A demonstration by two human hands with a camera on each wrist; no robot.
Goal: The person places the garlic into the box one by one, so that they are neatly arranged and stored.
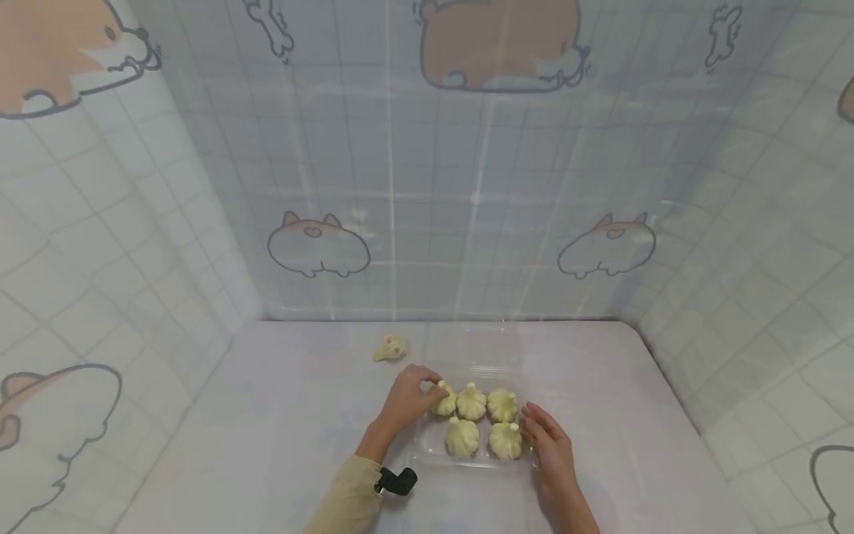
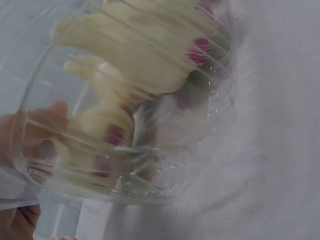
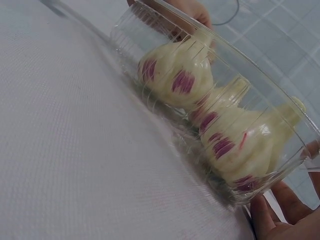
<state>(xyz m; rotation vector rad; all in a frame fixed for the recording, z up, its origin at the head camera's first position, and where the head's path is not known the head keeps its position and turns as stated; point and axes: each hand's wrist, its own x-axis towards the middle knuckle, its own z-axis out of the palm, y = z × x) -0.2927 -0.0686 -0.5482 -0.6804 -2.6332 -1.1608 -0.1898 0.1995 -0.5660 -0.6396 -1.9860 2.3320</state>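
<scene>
A clear plastic container (image 1: 485, 462) holds several pale garlic bulbs in two rows. At its back left corner, my left hand (image 1: 408, 400) pinches a garlic bulb (image 1: 443, 401) between thumb and fingers. On the container's right side, my right hand (image 1: 551, 447) grips the edge, with fingers (image 3: 290, 200) against the corner in the right wrist view. Purple patches mark the garlic bulbs (image 3: 175, 75) seen through the clear wall. In the left wrist view the ribbed wall blurs the nearest bulb (image 2: 145, 50), and only part of the left hand (image 2: 30, 132) shows behind it.
The container's clear lid (image 1: 471, 347) lies folded back behind it. Another garlic bulb (image 1: 390, 347), with pinkish marks, lies on the white tabletop (image 1: 287, 430) at the back left. Patterned curtain walls (image 1: 434, 185) enclose the table's back and sides.
</scene>
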